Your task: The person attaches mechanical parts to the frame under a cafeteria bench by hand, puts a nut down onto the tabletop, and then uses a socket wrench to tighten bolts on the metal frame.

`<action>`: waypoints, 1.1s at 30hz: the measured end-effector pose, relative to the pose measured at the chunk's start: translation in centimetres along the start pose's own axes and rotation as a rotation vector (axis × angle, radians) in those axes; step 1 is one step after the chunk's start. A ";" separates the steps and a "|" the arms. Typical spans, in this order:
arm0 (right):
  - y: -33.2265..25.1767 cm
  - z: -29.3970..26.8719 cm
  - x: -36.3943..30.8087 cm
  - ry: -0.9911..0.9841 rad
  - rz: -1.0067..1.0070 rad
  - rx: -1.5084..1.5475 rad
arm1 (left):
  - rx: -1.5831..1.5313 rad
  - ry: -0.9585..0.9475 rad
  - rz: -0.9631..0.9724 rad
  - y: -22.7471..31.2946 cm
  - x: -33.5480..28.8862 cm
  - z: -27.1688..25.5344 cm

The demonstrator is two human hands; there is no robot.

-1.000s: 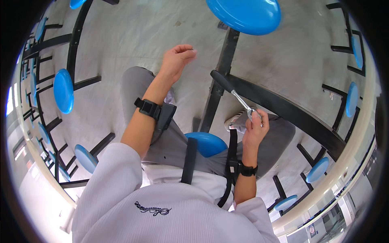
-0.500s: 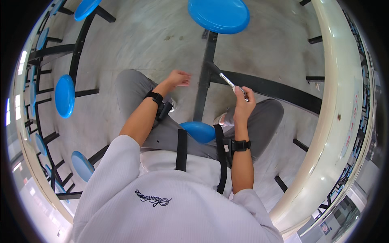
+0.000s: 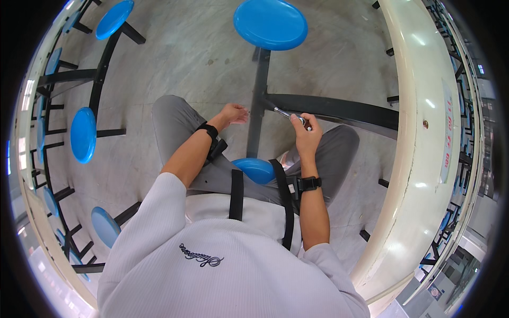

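My right hand (image 3: 308, 139) is closed around one end of a ratchet wrench (image 3: 284, 113), a slim silver tool. Its shaft points up and left, and its dark far end blends into the black beam (image 3: 334, 108) behind it. More bright metal shows between my fingers. To the left, my left hand (image 3: 233, 114) hovers over the space between my knees. Its fingers stretch loosely to the right, slightly blurred, with nothing in them. The upright of the black frame (image 3: 257, 124) lies between the two hands in the picture.
I sit on a blue round stool (image 3: 256, 170). Another blue stool (image 3: 271, 24) stands ahead on the same frame. A long cream tabletop (image 3: 419, 132) curves along my right. More blue stools (image 3: 84, 135) on black frames line the left, over a grey concrete floor (image 3: 175, 58).
The wrench has swung toward the beam, and its dark end has merged with the beam. My right hand has shifted slightly left in view. My left hand has dropped a little. The view has turned slightly.
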State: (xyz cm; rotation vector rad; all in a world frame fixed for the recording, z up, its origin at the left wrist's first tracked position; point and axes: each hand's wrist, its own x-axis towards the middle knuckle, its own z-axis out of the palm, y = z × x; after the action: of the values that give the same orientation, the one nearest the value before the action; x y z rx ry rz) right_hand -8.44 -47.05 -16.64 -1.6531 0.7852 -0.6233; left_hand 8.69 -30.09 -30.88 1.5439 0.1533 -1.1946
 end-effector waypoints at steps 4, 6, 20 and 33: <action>0.2 0.2 0.3 0.041 0.071 0.035 | 0.089 -0.035 0.037 0.0 0.6 -0.2; 0.3 0.2 0.3 0.057 0.067 0.025 | 0.126 -0.032 0.032 -0.1 0.8 -0.3; -1.8 -0.4 -1.5 -0.174 -0.084 -0.420 | 0.009 0.005 -0.027 0.1 0.9 -0.2; 1.8 0.4 -0.2 -0.111 -0.081 -0.711 | 0.109 0.010 -0.037 0.5 0.4 0.0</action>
State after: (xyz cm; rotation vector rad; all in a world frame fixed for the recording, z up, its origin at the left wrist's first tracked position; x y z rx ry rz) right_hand -8.53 -46.91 -18.49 -2.3511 0.9217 -0.3094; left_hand 9.25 -30.49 -30.86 1.6477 0.1256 -1.2422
